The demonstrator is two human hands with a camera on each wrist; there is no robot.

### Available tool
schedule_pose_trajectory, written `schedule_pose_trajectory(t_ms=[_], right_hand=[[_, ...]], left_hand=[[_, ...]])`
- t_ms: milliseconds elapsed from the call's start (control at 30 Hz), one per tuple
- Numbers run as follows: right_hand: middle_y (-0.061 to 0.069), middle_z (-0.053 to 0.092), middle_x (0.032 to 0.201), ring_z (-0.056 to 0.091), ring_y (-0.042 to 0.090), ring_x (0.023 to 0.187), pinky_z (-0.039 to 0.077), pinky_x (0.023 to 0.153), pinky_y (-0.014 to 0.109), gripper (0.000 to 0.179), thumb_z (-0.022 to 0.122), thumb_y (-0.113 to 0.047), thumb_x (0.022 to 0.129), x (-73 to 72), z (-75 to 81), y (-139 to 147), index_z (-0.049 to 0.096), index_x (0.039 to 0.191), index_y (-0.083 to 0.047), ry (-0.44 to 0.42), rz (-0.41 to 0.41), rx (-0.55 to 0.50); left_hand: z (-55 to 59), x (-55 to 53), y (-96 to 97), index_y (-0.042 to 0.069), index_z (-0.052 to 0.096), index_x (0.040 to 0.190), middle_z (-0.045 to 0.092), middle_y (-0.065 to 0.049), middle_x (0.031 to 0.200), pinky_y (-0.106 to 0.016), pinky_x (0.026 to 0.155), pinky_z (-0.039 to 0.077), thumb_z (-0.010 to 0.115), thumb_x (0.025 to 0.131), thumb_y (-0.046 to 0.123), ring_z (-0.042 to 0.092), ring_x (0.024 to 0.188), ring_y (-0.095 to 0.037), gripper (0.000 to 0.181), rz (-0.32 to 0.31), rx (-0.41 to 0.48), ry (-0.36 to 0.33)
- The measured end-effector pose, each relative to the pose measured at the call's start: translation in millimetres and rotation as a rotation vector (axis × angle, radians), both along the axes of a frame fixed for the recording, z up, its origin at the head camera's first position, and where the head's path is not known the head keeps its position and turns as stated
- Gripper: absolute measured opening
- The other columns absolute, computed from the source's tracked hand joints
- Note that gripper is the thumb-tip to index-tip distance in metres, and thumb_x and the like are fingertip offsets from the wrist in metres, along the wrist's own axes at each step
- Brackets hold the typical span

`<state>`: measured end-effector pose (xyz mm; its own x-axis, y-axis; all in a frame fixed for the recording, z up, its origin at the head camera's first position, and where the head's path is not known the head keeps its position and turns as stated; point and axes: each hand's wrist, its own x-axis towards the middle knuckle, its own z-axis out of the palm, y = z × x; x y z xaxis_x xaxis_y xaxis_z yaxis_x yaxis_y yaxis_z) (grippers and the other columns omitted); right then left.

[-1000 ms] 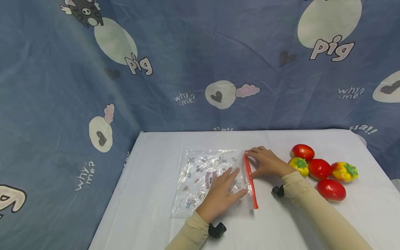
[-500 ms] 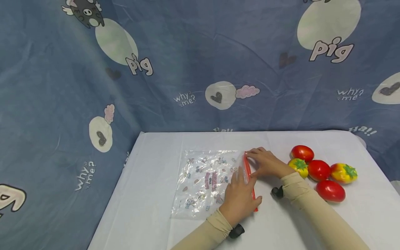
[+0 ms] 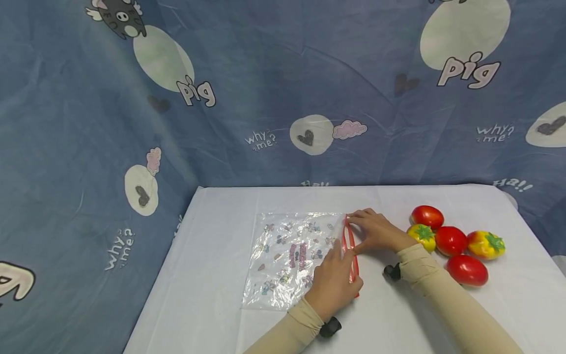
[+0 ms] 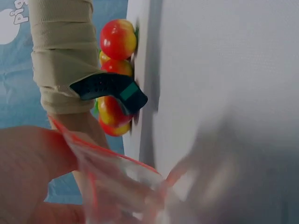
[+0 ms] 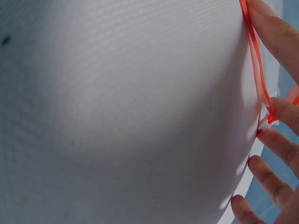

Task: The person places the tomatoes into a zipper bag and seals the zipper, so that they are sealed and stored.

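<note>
A clear zip bag (image 3: 276,265) with small coloured prints lies flat on the table, its mouth facing right. The red zip edge (image 5: 260,67) has parted into two strips with a narrow gap between them. My left hand (image 3: 334,285) pinches the near part of that mouth between thumb and fingers; the left wrist view has the clear film and red strips right beside its fingertips. At the far end of the mouth, my right hand (image 3: 379,232) holds the red edge by thumb and index finger, its other fingers spread along the bag's corner in the right wrist view.
Several shiny toy fruits sit together at the right, among them a red one (image 3: 467,270) and a yellow-and-red one with a green top (image 3: 486,245). The right forearm passes close beside them. A blue printed cloth (image 3: 247,98) hangs behind the white table (image 3: 208,255).
My left hand has moved from over the bag's printed middle to its red edge and taken hold there. The red edge has spread into two strips. The right hand has stayed in place.
</note>
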<state>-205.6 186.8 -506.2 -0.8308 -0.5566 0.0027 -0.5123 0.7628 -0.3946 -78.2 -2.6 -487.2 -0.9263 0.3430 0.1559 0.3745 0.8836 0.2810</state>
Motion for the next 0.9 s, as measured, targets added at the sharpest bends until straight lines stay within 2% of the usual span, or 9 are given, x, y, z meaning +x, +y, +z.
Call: schedule_pose_trajectory(t_ms=[233,367,433,600,733,900], right_hand=[[0.014,0.061,0.144,0.05,0.038,0.134,0.043,0.111,0.066,0.092,0.094,-0.053,0.064,0.1,3.6,-2,0.064,0.14,-0.011,-0.035,-0.011,0.003],[0.014,0.06,0.145,0.049,0.038,0.136,0.042,0.112,0.067,0.093,0.094,-0.054,0.064,0.3,5.4,-2,0.063,0.141,-0.013,-0.056,-0.025,0.018],[0.014,0.059,0.146,0.048,0.039,0.136,0.041,0.113,0.068,0.094,0.093,-0.055,0.065,0.6,6.3,-2,0.062,0.142,-0.013,-0.069,-0.029,0.021],[0.014,0.058,0.149,0.046,0.039,0.138,0.039,0.115,0.067,0.094,0.093,-0.055,0.066,2.0,7.0,-2,0.06,0.145,-0.015,-0.097,-0.032,0.016],[0.014,0.057,0.149,0.046,0.039,0.139,0.039,0.115,0.068,0.093,0.092,-0.055,0.066,2.8,6.8,-3,0.06,0.145,-0.016,-0.098,-0.027,0.015],[0.014,0.057,0.149,0.046,0.039,0.139,0.038,0.114,0.069,0.093,0.092,-0.055,0.066,4.1,8.1,-3,0.06,0.145,-0.017,-0.086,-0.018,0.014]], left_hand=[[-2.0,-3.9,-11.9,0.009,0.057,0.135,0.062,-0.015,0.141,-0.04,0.071,0.061,0.083,0.077,0.037,0.073,0.101,-0.031,0.07,-0.014,0.046,-0.064],[-3.4,-3.9,-20.2,0.004,0.052,0.144,0.06,-0.014,0.147,-0.043,0.08,0.062,0.084,0.079,0.039,0.072,0.107,-0.033,0.081,-0.004,0.07,-0.119],[-3.6,-3.7,-23.6,0.002,0.049,0.15,0.057,-0.015,0.151,-0.045,0.087,0.061,0.083,0.081,0.039,0.07,0.115,-0.035,0.086,-0.001,0.092,-0.133],[-4.8,-4.3,-28.2,0.003,0.045,0.153,0.052,-0.014,0.157,-0.046,0.091,0.061,0.084,0.081,0.04,0.065,0.124,-0.034,0.09,-0.001,0.114,-0.121],[-7.2,-4.5,-30.0,0.005,0.041,0.157,0.048,-0.012,0.16,-0.044,0.09,0.061,0.086,0.079,0.038,0.063,0.124,-0.032,0.096,0.004,0.122,-0.095],[-8.9,-4.8,-32.9,0.006,0.037,0.159,0.045,-0.011,0.162,-0.043,0.097,0.059,0.089,0.075,0.034,0.061,0.127,-0.03,0.103,0.01,0.166,-0.069]])
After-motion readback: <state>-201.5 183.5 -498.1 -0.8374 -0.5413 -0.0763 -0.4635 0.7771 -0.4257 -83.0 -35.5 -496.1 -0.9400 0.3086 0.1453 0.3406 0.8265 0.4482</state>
